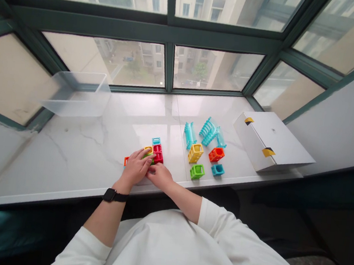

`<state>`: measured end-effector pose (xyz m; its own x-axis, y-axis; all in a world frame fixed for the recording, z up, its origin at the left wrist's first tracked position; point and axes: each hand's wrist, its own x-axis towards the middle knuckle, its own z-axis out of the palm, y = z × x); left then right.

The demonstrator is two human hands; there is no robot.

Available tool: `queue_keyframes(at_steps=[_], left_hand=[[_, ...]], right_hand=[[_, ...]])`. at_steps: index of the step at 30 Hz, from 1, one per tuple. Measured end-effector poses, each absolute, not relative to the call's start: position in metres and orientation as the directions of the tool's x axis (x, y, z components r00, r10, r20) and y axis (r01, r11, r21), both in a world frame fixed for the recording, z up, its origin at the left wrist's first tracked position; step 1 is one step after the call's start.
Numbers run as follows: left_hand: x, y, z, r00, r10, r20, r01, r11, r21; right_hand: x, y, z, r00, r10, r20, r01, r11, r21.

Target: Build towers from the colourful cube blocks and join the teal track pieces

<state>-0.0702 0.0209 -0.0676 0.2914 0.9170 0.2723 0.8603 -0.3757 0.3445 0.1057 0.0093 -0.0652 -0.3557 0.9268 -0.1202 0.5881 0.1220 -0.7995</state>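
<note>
Blocks (157, 148), plastic, grouped on marble sill (73, 158), are covered by left hand (136, 167), its fingers curled narrowly over them; right hand (159, 175) is pressed closely against their near side. Further blocks (205, 162) are set loose to the right.

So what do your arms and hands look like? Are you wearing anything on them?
Both arms come out of white long sleeves, the left sleeve and the right sleeve. The left hand and right hand are bare, with no gloves. A black wristwatch with a black strap sits on the left wrist; the right wrist has nothing on it.
</note>
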Motion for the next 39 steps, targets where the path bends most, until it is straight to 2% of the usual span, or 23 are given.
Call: queue_keyframes(at_steps=[7, 12, 16, 20, 23, 27, 32, 39], left_hand=[[-0.069, 0.020, -0.062, 0.282, 0.916, 0.286, 0.841, -0.379, 0.386], [-0.071, 0.020, -0.061, 0.249, 0.935, 0.253, 0.804, -0.345, 0.484], [-0.074, 0.015, -0.052, 0.147, 0.930, 0.336, 0.706, -0.337, 0.623], [-0.066, 0.002, -0.028, -0.057, 0.881, 0.470, 0.570, -0.358, 0.740], [-0.051, -0.010, -0.006, -0.114, 0.909, 0.402, 0.418, -0.323, 0.849], [-0.029, -0.019, 0.018, -0.038, 0.960, 0.277, 0.254, -0.259, 0.932], [-0.015, -0.022, 0.040, -0.058, 0.974, 0.218, 0.185, -0.205, 0.961], [-0.009, -0.030, 0.063, -0.099, 0.966, 0.239, 0.321, -0.196, 0.927]], right_hand=[[0.107, 0.007, -0.074, -0.343, 0.931, -0.126, 0.489, 0.063, -0.870], [0.122, -0.009, -0.067, -0.314, 0.935, -0.167, 0.338, -0.054, -0.940], [0.141, -0.024, -0.042, -0.351, 0.936, -0.033, 0.150, 0.022, -0.988], [0.161, -0.025, -0.007, -0.352, 0.934, 0.057, -0.023, 0.052, -0.998], [0.172, -0.016, 0.013, -0.300, 0.947, 0.111, -0.173, 0.061, -0.983], [0.180, -0.007, 0.030, -0.290, 0.945, 0.148, -0.321, 0.050, -0.946], [0.184, -0.011, 0.037, -0.314, 0.942, 0.119, -0.342, 0.005, -0.940], [0.186, -0.019, 0.037, -0.254, 0.934, 0.251, -0.319, 0.164, -0.934]])
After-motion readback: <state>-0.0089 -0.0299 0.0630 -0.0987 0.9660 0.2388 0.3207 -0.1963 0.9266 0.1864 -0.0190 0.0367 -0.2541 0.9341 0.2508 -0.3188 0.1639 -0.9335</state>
